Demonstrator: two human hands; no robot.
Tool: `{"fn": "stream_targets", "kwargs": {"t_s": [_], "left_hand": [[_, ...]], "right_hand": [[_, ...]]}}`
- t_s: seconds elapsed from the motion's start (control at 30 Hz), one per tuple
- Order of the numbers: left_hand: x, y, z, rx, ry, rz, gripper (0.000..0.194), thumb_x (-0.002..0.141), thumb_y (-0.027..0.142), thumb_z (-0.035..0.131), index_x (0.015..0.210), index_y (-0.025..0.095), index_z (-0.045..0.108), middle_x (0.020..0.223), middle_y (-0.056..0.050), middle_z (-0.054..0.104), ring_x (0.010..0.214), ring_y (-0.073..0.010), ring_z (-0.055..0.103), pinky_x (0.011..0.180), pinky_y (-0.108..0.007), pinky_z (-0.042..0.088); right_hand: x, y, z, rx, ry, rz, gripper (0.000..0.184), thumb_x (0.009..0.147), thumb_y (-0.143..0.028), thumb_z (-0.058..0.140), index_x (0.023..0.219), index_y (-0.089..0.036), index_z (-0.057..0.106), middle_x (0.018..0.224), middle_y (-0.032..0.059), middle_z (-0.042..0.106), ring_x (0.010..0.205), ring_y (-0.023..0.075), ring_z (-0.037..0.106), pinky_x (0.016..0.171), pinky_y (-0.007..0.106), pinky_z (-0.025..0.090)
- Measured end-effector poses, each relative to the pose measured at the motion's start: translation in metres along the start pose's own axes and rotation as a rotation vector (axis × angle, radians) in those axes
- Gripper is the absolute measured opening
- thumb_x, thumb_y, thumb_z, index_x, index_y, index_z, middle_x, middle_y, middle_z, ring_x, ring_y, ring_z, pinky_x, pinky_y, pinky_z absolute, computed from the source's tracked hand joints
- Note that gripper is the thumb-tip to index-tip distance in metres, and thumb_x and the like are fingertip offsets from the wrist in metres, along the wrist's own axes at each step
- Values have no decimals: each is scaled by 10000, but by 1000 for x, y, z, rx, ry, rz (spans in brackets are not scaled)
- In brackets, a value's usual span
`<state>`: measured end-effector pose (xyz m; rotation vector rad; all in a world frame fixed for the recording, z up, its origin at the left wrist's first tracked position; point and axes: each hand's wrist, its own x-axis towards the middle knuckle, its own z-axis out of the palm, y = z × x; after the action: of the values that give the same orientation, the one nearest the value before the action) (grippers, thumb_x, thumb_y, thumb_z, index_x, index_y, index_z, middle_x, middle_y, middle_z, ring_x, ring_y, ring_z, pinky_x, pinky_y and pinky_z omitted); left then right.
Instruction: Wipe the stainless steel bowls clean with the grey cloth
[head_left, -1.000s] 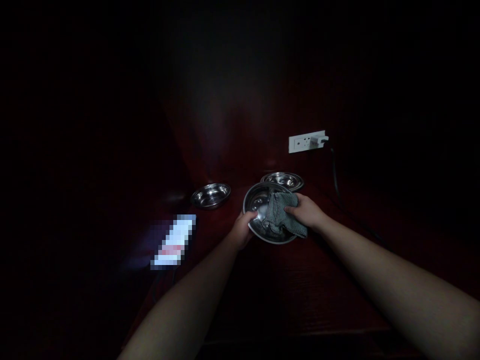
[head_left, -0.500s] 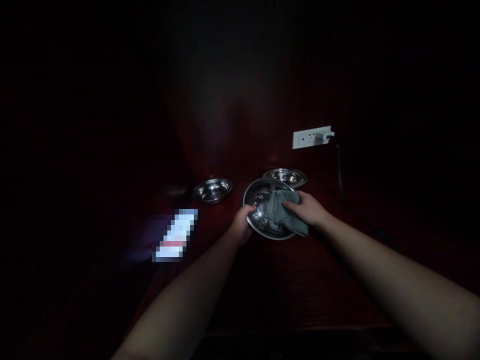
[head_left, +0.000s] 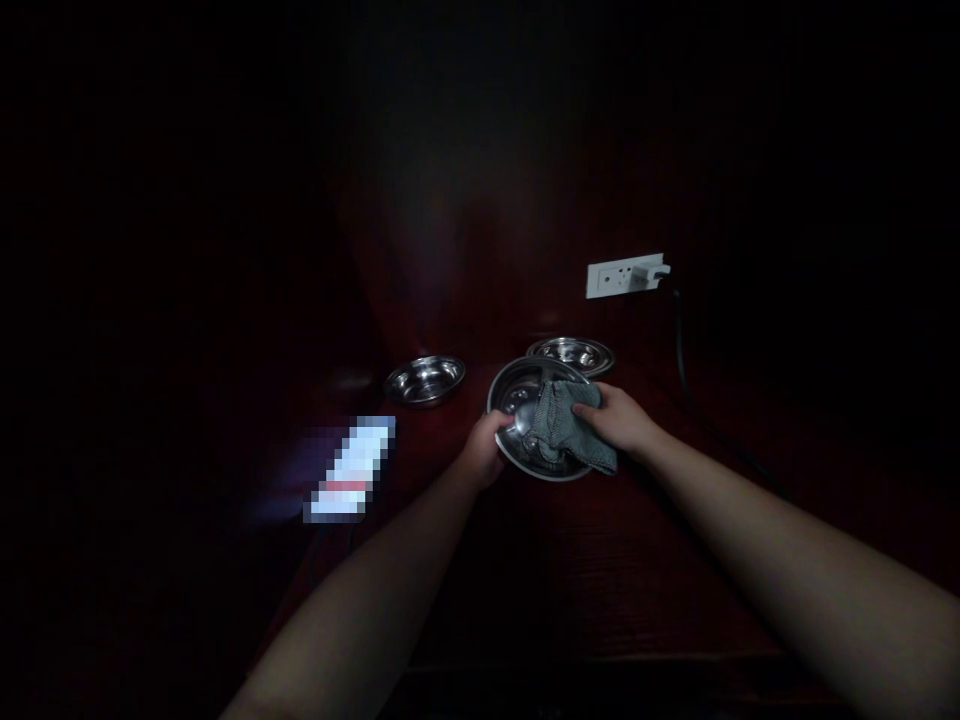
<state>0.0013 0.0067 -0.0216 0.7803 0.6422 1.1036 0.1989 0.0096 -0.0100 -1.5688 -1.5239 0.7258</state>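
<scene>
A shiny metal bowl [head_left: 519,450] is held tilted toward me above the dark red table. My left hand [head_left: 484,450] grips its left rim, thumb inside and fingers hidden beneath. On the right side, my right hand [head_left: 616,420] is closed on a grey-green cloth [head_left: 568,420], thumb on top. The cloth lies against the inside of the bowl and drapes over its right rim. Whether the right fingers also touch the bowl is hidden.
Another metal bowl [head_left: 425,382] sits at the back left, and more metal dishes [head_left: 571,352] stand behind the held bowl. A bright pixelated screen [head_left: 351,470] lies left. On the wall is a white socket [head_left: 624,277] with a plug and dark cable [head_left: 680,345].
Hardly anything differs. Both hands keep their holds on the bowl and cloth, and the cloth's folds under the right thumb have shifted slightly.
</scene>
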Motion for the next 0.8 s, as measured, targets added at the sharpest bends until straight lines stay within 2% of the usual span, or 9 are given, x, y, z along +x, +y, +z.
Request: {"fn": "stream_targets", "kwargs": {"t_s": [0.4, 0.53, 0.8], "left_hand": [[-2, 3, -2, 45, -30, -45, 318, 597, 208, 516, 882, 99, 605, 779, -94, 674, 791, -235, 631, 819, -391, 472], [-3, 4, -3, 41, -33, -97, 335, 615, 223, 508, 901, 86, 618, 749, -102, 672, 808, -253, 631, 830, -408, 465], [-2, 5, -4, 43, -37, -110, 353, 624, 202, 489, 928, 76, 617, 768, -109, 679, 851, -264, 629, 838, -415, 463]], "right_hand": [[-1, -3, -1, -37, 35, 19, 231, 737, -218, 568, 959, -157, 593, 901, 60, 672, 757, 152, 624, 657, 236, 469], [1, 0, -1, -37, 48, 4, 214, 730, -216, 575, 937, -165, 597, 891, 54, 672, 758, 150, 624, 659, 233, 468], [1, 1, -1, -26, 42, -23, 263, 730, -221, 561, 983, -159, 599, 880, 59, 671, 732, 155, 626, 645, 244, 471]]}}
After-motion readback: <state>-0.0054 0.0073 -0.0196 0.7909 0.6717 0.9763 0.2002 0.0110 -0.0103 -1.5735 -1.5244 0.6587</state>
